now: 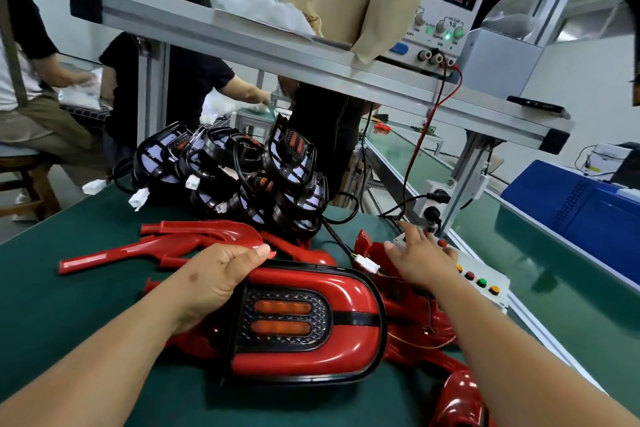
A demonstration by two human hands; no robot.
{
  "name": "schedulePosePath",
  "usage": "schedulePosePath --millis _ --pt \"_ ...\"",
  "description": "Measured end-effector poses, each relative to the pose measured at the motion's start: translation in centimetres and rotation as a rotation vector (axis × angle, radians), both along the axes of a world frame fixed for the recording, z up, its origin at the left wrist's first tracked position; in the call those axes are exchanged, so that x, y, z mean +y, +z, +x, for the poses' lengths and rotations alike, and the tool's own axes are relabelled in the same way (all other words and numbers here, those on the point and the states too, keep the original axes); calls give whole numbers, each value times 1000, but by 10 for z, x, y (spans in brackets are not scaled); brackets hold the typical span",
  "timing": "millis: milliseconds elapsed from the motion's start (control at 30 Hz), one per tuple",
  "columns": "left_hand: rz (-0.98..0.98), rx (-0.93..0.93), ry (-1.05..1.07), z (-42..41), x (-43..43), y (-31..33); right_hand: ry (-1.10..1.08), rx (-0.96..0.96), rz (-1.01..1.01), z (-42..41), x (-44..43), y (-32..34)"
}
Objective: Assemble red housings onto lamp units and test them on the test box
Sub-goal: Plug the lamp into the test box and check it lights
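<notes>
My left hand [216, 282] grips the left edge of an assembled lamp unit [308, 321], a red housing around a black lens with two orange bars that glow. The lamp lies flat on the green mat. Its white connector [367, 264] hangs on a black cable just left of my right hand [420, 255], which rests with straight fingers on the white test box [483, 282]. The box carries a row of coloured buttons. Loose red housings [180, 243] lie behind the lamp and more [426, 326] under my right forearm. A pile of black lamp units [242, 173] stands further back.
A power supply [445, 10] with a green display reading 0.161 sits on the aluminium shelf [242, 35] overhead, with red and black leads running down. A blue bin [575, 215] stands on the conveyor at right. Three people work at the back left.
</notes>
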State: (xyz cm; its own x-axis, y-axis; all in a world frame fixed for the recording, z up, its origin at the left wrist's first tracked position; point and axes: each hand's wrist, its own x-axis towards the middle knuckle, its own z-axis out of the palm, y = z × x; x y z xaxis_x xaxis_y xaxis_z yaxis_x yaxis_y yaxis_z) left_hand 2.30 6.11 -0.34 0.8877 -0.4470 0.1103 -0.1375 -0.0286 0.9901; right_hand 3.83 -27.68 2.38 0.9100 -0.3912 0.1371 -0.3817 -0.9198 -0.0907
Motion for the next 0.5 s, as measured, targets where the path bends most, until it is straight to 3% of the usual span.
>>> schedulePosePath --millis 133,300,500 --pt "0 8 -62 -4 -1 4 -107 -95 -92 -29 -12 6" --pt "-19 22 -82 -4 0 6 -319 24 -149 -59 -26 -3" --pt "5 -45 -89 -2 -1 5 -343 103 -157 -68 -28 -13"
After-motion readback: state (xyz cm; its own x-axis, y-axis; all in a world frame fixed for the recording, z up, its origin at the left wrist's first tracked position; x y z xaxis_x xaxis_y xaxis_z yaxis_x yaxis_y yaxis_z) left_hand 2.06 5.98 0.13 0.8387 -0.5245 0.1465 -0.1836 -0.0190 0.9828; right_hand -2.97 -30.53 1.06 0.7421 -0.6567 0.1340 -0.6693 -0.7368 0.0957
